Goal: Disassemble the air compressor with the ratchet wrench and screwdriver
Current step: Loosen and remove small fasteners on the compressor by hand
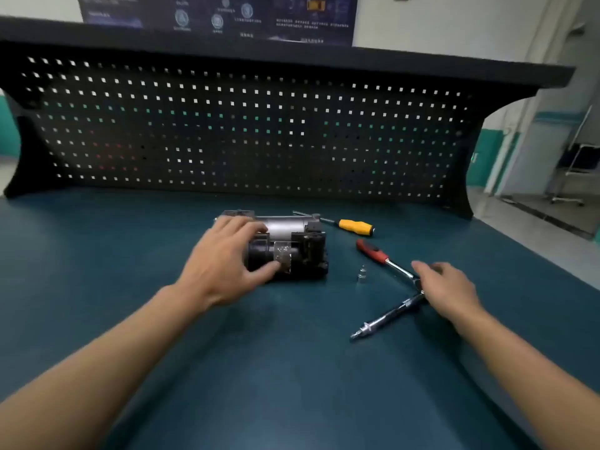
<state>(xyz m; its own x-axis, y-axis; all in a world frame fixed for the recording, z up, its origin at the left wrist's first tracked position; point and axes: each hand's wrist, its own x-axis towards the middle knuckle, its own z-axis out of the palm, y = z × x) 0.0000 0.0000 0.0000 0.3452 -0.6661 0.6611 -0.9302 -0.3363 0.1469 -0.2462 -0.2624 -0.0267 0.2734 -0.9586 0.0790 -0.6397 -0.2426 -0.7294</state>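
Teal bench top (pixel 292 368): air compressor (pixel 292 251) lies mid-bench, in front of the black pegboard (pixel 227 125). Left hand (pixel 224 264) grips its left end, fingers over the top, thumb on the near face. Right hand (pixel 448 290) is blurred, its fingers nearly straight over the head of the red-handled ratchet wrench (pixel 376 253); contact cannot be told. Yellow-handled screwdriver (pixel 355 226) lies just behind the compressor's right end. Small socket (pixel 362 274) stands between compressor and wrench.

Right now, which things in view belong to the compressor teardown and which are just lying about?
Job: black-and-silver air compressor, held by the left hand; red-handled ratchet wrench, right hand at its head; yellow-handled screwdriver; small silver socket; chrome-and-black extension bar.
Just there: black perforated pegboard; dark blue wall poster; white wheeled stand.
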